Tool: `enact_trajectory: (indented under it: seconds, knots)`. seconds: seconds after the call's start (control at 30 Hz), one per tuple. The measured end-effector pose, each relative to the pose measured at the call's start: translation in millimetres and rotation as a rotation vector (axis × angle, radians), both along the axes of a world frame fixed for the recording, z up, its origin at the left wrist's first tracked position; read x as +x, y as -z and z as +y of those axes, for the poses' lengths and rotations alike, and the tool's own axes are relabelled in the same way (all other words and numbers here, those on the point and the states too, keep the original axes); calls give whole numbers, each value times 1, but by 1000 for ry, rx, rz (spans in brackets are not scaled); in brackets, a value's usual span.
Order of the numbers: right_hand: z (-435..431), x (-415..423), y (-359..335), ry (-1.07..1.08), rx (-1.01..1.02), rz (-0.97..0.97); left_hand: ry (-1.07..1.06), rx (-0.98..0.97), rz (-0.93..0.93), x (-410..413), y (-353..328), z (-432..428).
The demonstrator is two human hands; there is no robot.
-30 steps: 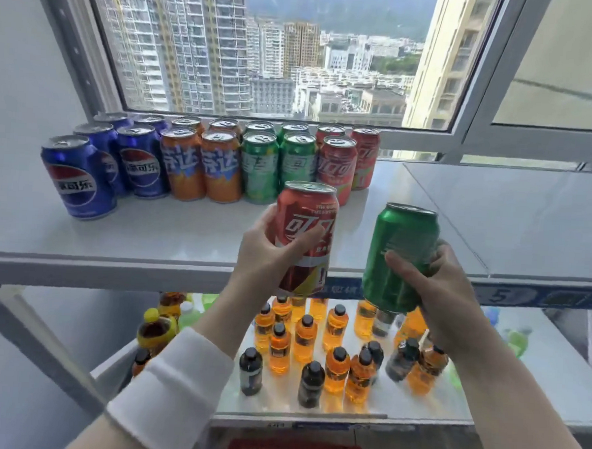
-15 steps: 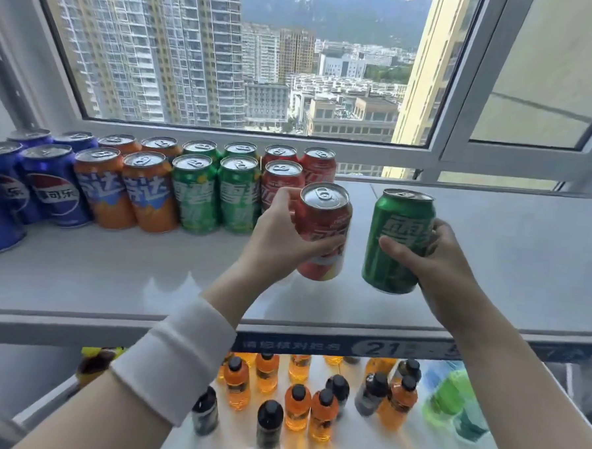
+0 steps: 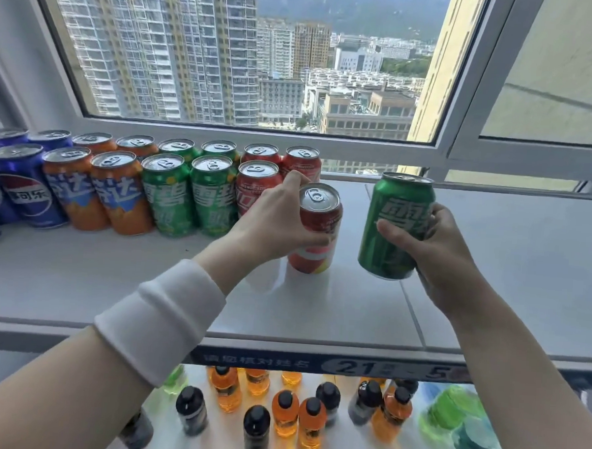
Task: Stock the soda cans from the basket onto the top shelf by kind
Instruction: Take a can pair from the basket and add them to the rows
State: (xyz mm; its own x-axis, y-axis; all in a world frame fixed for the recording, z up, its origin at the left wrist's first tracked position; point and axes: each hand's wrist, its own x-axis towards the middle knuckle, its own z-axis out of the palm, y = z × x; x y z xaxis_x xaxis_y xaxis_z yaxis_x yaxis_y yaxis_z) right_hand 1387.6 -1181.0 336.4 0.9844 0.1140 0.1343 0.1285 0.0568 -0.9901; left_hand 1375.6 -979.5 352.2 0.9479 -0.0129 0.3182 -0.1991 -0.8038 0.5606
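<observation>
Head view, Pepsi cans (image 3: 25,193), held 雪碧 can (image 3: 398,209)

The white top shelf (image 3: 491,269) runs below the window. At its back left stand two rows of upright cans, grouped by kind: blue cans (image 3: 25,189), orange cans (image 3: 118,194), green cans (image 3: 210,195), then red cans (image 3: 255,184). One more red can (image 3: 316,232) is upright just right of them; whether its base touches is unclear. The lower shelf (image 3: 344,445) carries small bottles (image 3: 284,412).
</observation>
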Motion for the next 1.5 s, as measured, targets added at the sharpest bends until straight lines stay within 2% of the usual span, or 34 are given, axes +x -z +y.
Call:
enact_trajectory:
  seconds: [0.2,0.37,0.43,0.73,1.5]
  knots:
    - [1,8,-3,-27,5,-8,24,108,104,5,-6,3]
    - [3,11,-3,-33,8,-16,56,475,75,8,-26,4]
    - [5,11,-3,-38,4,-19,90,562,89,11,-35,2]
    - [11,15,-2,-41,15,-18,183,571,134,45,-56,11]
    - [18,20,12,-25,-10,8,174,593,174,75,-54,19]
